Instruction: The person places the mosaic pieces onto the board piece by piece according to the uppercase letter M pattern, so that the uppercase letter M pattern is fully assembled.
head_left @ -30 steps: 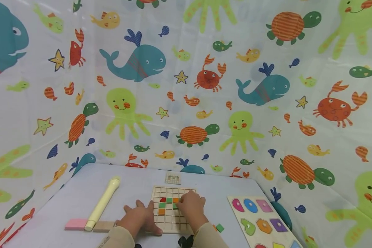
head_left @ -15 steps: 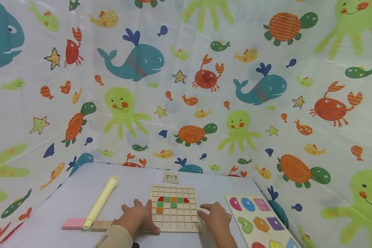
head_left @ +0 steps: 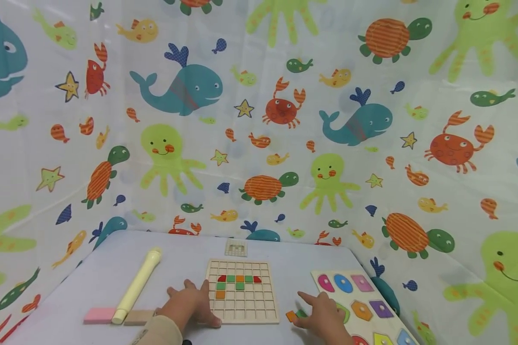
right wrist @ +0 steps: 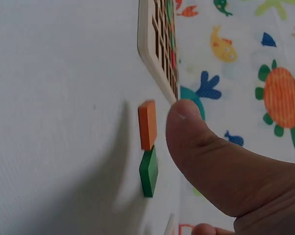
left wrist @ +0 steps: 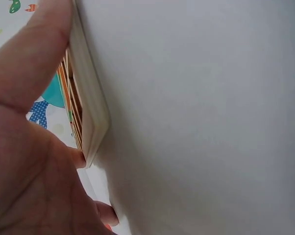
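A wooden grid board [head_left: 246,306] lies on the white table with red, green and orange pieces in some upper and left cells. My left hand [head_left: 189,303] rests at its near left corner, fingers spread along the left side and thumb by the front edge. Right of the board, my right hand [head_left: 323,314] hovers with thumb and index finger apart. Beside its thumb lie a loose orange square tile [right wrist: 148,125] and a green square tile [right wrist: 148,174], end to end in the right wrist view. I see nothing held in either hand.
A shape puzzle board [head_left: 349,282] with knobbed pieces lies at the right, partly behind my right hand. On the left are a pale yellow stick [head_left: 137,287], a pink block [head_left: 99,316] and a tan block [head_left: 139,317]. A small patterned card [head_left: 236,247] lies behind the grid.
My right hand has left the grid, where a red piece now ends the top row, and moved right to the loose tiles. The left hand stays at the board's corner.
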`<action>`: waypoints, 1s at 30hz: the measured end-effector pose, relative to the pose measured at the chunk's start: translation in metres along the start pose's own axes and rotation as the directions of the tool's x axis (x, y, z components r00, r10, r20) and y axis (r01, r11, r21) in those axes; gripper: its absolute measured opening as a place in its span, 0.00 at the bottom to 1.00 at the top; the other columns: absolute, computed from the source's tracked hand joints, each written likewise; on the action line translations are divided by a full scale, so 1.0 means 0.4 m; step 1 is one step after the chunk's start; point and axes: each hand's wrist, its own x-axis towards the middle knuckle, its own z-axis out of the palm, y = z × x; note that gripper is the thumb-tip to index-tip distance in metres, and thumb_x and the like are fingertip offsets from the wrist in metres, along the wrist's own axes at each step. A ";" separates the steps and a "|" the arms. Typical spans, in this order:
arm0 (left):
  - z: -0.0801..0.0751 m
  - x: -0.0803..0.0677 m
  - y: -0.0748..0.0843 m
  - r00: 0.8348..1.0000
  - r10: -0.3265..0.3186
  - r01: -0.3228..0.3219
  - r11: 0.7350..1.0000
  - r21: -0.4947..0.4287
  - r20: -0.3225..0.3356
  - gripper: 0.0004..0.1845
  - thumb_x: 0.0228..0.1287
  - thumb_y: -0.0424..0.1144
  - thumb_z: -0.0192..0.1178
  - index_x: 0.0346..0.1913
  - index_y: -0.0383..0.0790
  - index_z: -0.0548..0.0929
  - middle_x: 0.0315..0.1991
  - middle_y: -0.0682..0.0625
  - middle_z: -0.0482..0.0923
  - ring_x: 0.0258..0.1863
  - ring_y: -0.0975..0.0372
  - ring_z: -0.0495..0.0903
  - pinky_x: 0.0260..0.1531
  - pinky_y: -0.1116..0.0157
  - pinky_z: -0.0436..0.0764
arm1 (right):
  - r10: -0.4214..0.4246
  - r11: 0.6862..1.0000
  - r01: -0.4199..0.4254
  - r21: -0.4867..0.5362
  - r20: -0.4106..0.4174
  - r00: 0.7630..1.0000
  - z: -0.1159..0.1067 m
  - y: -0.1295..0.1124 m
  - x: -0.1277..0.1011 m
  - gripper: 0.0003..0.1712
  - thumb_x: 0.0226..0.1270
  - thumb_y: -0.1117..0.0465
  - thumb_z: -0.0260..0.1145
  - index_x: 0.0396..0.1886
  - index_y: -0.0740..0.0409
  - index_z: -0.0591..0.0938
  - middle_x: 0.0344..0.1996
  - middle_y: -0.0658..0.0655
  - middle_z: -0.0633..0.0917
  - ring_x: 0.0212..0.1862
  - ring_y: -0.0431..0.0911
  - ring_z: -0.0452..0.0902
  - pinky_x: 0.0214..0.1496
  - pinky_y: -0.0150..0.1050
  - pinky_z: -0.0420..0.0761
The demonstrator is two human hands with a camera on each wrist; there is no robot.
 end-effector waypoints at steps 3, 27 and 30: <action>-0.001 0.000 -0.004 1.000 0.000 0.000 1.000 0.002 0.001 0.69 0.31 0.68 0.86 0.81 0.49 0.67 0.80 0.21 0.48 0.75 0.14 0.41 0.61 0.11 0.50 | 0.013 1.000 -0.013 -0.005 0.062 0.998 -0.001 0.018 0.015 0.45 0.40 0.41 0.90 0.65 0.28 0.86 0.44 0.60 0.77 0.47 0.57 0.71 0.57 0.70 0.69; 0.002 -0.002 -0.005 1.000 0.014 -0.014 1.000 -0.002 0.001 0.70 0.30 0.69 0.86 0.81 0.49 0.67 0.80 0.21 0.48 0.75 0.13 0.40 0.61 0.11 0.50 | -0.068 0.995 0.067 0.073 0.019 0.997 0.011 0.031 0.053 0.13 0.51 0.51 0.88 0.28 0.42 0.88 0.33 0.51 0.76 0.39 0.49 0.73 0.52 0.63 0.67; -0.001 -0.006 -0.003 1.000 0.012 -0.012 1.000 0.002 -0.002 0.70 0.30 0.69 0.86 0.81 0.49 0.67 0.80 0.21 0.49 0.75 0.13 0.41 0.60 0.11 0.50 | -0.066 0.995 0.068 0.075 -0.024 0.998 0.001 0.018 0.047 0.15 0.52 0.49 0.87 0.26 0.44 0.86 0.33 0.51 0.77 0.40 0.48 0.73 0.53 0.62 0.67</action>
